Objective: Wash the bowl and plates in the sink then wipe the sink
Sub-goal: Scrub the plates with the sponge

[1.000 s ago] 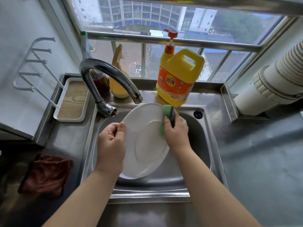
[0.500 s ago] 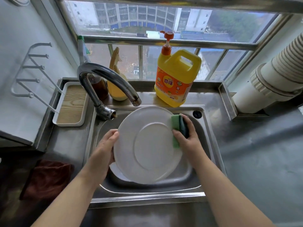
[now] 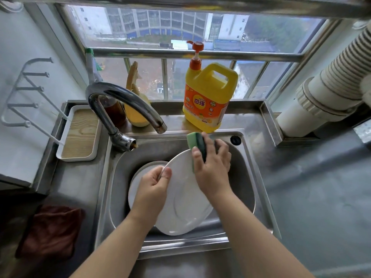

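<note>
Plate (image 3: 186, 199) up on edge over the middle of the sink (image 3: 259, 177), tilted, white, its rim running from 12 o'clock down to 6! Left hand (image 3: 152, 189) pinches the rim at about 10 o'clock on the plate, thumb on the near face, fingers curled behind it. Right hand (image 3: 212, 169) is clamped around a green sponge (image 3: 195, 144), thumb on the near side and fingers wrapped over the dark scouring side, and the sponge sits against the plate's top edge at 12 o'clock.

Beneath the held plate, down in the basin at 9 o'clock from it, lies a second white dish (image 3: 138, 177), partly hidden by the left hand; whether it is a plate or a bowl is hard to tell. No water shows at the spout of the curved chrome tap (image 3: 120, 101), which arches over the basin from 10 o'clock.

Behind the sink at 12 o'clock stands a yellow detergent jug (image 3: 208, 97) with an orange pump, just beside the sink's back rim. Left of it, a yellow spray bottle (image 3: 136, 113) and a brown bottle (image 3: 116, 111) sit behind the tap. At 9 o'clock a white tray (image 3: 80, 135) with a wooden base rests on the counter (image 3: 313, 197). At 7 o'clock a dark red cloth (image 3: 50, 233) lies crumpled on the counter, well apart from the sink.
</note>
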{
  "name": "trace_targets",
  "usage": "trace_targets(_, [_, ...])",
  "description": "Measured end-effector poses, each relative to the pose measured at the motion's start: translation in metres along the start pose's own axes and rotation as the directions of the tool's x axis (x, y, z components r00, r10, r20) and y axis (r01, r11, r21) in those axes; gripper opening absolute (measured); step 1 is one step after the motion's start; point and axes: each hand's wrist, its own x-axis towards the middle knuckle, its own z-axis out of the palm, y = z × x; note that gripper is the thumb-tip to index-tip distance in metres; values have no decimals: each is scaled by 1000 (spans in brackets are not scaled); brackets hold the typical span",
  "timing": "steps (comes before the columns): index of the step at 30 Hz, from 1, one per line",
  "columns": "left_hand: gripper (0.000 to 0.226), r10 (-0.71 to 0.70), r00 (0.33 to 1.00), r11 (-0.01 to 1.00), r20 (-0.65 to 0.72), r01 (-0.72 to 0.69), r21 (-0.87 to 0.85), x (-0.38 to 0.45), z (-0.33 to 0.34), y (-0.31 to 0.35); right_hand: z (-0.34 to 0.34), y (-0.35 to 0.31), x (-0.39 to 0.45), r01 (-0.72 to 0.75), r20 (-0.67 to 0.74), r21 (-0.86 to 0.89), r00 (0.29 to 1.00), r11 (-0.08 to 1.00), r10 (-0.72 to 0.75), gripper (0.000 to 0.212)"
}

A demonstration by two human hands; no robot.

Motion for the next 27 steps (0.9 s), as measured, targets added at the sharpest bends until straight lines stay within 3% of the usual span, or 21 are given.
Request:
trace_targets(2, [34, -27, 998, 999, -54, 24, -44, -6, 1, -5, 12, -5, -17, 113, 10, 4, 994, 994, -113, 66])
trace_targets(5, [37, -37, 993, 998, -113, 32, -50, -14, 3, -14, 20, 3, -21, 150, -12, -1, 989, 989, -150, 63])
trace_targets(8, [39, -50, 983, 997, -176, 38, -72, -20, 4, -18, 15, 24, 2, -84, 33, 20, 996, 996, 83, 51])
trace_targets(10, [39, -45, 982, 997, -185, 32, -71, -20, 2, -16, 11, 35, 17, -295, 91, 85, 953, 952, 288, 48])
trace_targets(11, [40, -38, 982, 998, -184, 28, -54, -20, 0, -15, 10, 36, 17, -331, 94, 105, 942, 938, 322, 48])
trace_targets(13, [40, -26, 981, 999, -194, 18, -45, -18, -3, -11, 12, 28, 9, -275, 55, 120, 961, 954, 270, 47])
trace_targets(17, [38, -25, 975, 997, -221, 8, -78, -15, -8, -10, 22, 1, -22, 27, 49, 187, 998, 982, -36, 49])
trace_targets(19, [37, -55, 972, 992, -228, 26, -126, -15, -9, -10, 28, 0, -21, 79, 49, 182, 995, 980, -89, 49])
trace_targets(21, [35, -84, 968, 983, -238, 41, -181, -15, -12, -8, 30, 8, -8, 18, 44, 187, 999, 982, -27, 49])
trace_targets(25, [32, -125, 955, 958, -269, 46, -283, -11, -15, -2, 30, 33, 14, -308, 122, 265, 951, 914, 285, 50])
trace_targets(27, [33, -156, 950, 941, -271, 60, -333, -10, -16, -5, 31, 36, 10, -355, 138, 232, 934, 906, 330, 51])
